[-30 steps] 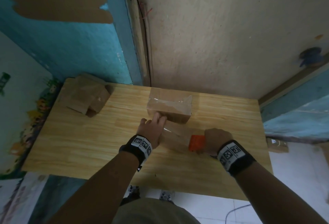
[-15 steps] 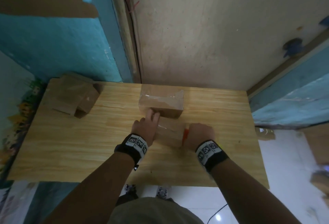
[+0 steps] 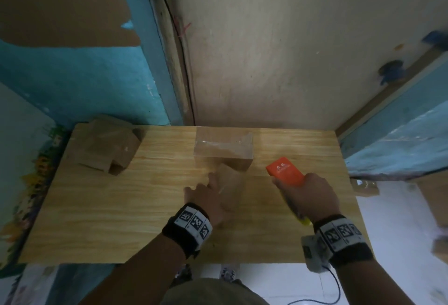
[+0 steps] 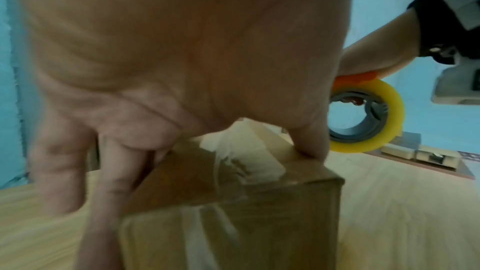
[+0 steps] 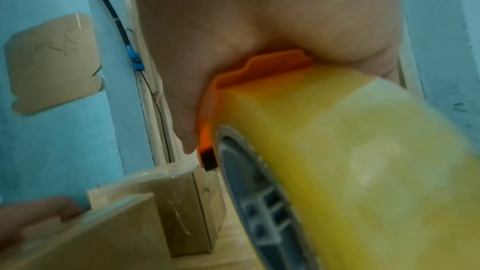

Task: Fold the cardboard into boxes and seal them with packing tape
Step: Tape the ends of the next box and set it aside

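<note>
The near box sits mid-counter, just in front of a taped box. The left hand holds it down, fingers spread and thumb pressed on the taped top edge. The right hand grasps the orange tape dispenser with its yellow roll, lifted clear to the right. One strip looks laid; next, probably, comes smoothing it or turning the box for another seam. A third box lies far left. Blur hides the tape's ends, and the right fingers are covered by the dispenser.
</note>
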A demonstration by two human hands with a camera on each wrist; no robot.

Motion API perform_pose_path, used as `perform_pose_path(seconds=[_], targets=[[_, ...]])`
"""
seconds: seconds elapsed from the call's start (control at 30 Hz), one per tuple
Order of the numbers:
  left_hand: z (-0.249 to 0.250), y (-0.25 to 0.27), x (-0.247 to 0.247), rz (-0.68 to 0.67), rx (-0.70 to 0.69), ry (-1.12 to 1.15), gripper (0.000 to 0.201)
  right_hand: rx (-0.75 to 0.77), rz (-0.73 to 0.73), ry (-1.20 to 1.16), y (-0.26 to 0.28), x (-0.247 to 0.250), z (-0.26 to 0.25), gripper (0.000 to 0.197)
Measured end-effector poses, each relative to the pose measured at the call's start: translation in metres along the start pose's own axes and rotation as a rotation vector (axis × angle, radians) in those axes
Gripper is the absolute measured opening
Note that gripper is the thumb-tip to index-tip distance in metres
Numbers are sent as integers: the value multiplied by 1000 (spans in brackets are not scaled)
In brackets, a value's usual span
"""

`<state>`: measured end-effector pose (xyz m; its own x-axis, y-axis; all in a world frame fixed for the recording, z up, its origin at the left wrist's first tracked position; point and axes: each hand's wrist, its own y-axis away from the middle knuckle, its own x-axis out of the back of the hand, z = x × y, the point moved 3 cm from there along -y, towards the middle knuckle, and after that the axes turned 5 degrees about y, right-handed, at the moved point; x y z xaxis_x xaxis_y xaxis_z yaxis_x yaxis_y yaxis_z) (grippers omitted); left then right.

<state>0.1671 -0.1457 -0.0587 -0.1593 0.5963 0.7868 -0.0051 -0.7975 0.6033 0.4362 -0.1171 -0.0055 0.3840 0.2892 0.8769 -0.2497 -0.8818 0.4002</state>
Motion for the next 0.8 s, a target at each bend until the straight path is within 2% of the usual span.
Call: perform_pose_path(seconds=[0.1,0.17,0.3,0.4,0.53,0.6,0.73,0.8], targets=[[7,8,-11,17,31,51,146,46,8,-64,9,0,-5,85],[13,12,-14,20,24,39,143,95,-4,-88,17,0,-15,75],[21,10,-25,-6,-20,126,126,232,-29,-124,27,-4,-30,74],[19,2,-38,-105,-99,259,126,326,-16,-137,31,-1,-41,75],[11,-6,-53,-117,-210,378,130,397,-55,-371,35,11,-54,66],[8,-3,-51,-103,-231,354,125,453,-97,-395,34,16,-65,64],[-3,0,-39,-49,-217,291,101,513,-252,-325,27,11,-88,54],[-8,0,-35,-28,-227,272,95,536,-300,-255,24,5,-95,53]])
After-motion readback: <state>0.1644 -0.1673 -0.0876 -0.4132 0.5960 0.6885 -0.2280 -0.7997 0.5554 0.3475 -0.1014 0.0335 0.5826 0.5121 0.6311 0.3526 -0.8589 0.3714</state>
